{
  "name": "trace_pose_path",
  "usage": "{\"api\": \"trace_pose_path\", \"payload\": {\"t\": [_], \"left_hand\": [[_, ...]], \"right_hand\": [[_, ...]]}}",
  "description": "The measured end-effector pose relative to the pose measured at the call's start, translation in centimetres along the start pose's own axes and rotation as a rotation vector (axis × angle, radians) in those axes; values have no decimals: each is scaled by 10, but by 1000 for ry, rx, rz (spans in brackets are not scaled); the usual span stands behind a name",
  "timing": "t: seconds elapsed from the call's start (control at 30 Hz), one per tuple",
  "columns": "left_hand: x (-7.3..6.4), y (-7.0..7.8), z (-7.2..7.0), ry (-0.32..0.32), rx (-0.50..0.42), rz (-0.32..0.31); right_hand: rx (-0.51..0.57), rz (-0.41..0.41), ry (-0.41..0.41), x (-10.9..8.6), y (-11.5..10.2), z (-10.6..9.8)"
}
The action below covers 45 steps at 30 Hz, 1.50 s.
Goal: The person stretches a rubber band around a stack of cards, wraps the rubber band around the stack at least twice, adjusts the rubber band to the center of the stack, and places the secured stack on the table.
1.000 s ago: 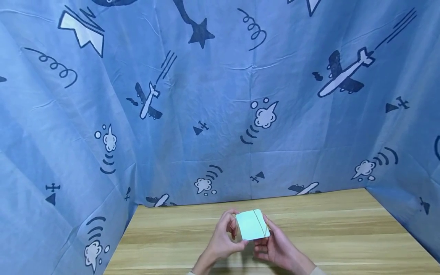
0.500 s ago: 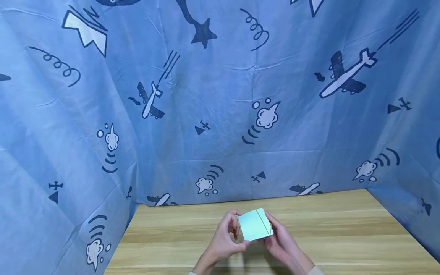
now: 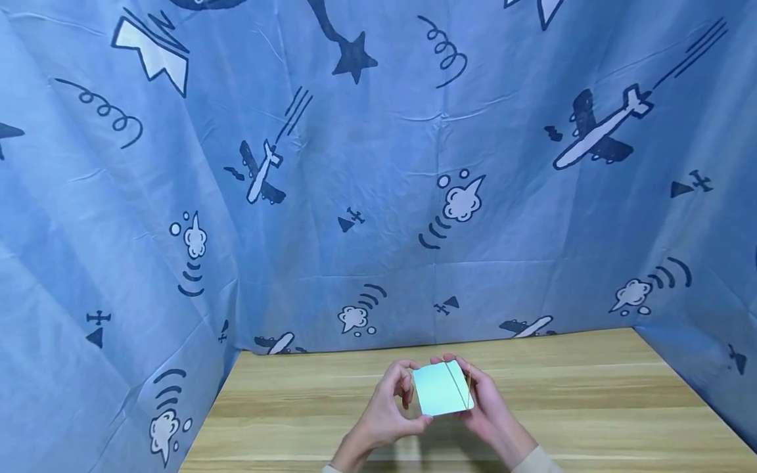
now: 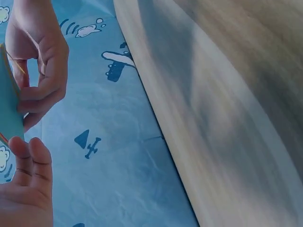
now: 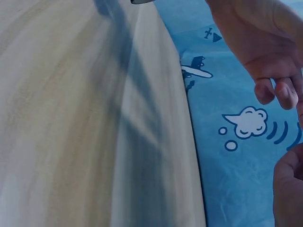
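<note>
A flat, square mint-green pad (image 3: 439, 389) is held up over the table, with a thin yellowish rubber band (image 3: 457, 382) running across its right side. My left hand (image 3: 383, 410) pinches the pad's left side, thumb at the lower corner and index finger near the upper one. At the right side, my right hand (image 3: 487, 407) grips the edge; some fingertips show just above the top edge and the rest are hidden behind. In the left wrist view the pad (image 4: 9, 106) is cut off by the frame, and its band (image 4: 16, 64) stands off toward the right hand's fingers (image 4: 42, 97).
A light wood-grain table (image 3: 591, 394) lies below both hands, with their shadows on it. Blue cloth (image 3: 378, 197) printed with planes and clouds hangs behind and along both sides. A sliver of a grey thing (image 5: 142, 1) shows at the right wrist view's top edge.
The pad has shifted slightly right. My right hand's fingers have moved from below the pad's lower right up behind it, with fingertips now above its top edge. My left hand keeps its pinch.
</note>
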<state>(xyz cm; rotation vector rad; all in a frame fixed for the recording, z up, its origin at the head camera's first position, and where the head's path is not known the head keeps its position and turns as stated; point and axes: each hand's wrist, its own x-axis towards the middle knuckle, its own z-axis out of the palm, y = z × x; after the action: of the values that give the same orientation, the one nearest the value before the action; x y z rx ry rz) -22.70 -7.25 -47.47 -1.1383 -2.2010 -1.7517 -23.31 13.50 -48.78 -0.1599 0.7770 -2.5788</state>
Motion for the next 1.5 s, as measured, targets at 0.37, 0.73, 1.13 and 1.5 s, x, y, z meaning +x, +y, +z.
{"api": "trace_pose_path", "payload": {"t": [0.37,0.73,1.13,1.5], "left_hand": [[-1,-12,2,-67,131,47],[-1,-8,7,-142,164,97],[5,24,-8,-25,116,18],[5,25,-20,-30,133,1]], "right_hand": [[32,104,56,-4,-17,3],[-43,146,62,-2,-23,5],[-529,-42,-80,-10,-39,-8],[-1379,-277,-173,-25,-45,-1]]}}
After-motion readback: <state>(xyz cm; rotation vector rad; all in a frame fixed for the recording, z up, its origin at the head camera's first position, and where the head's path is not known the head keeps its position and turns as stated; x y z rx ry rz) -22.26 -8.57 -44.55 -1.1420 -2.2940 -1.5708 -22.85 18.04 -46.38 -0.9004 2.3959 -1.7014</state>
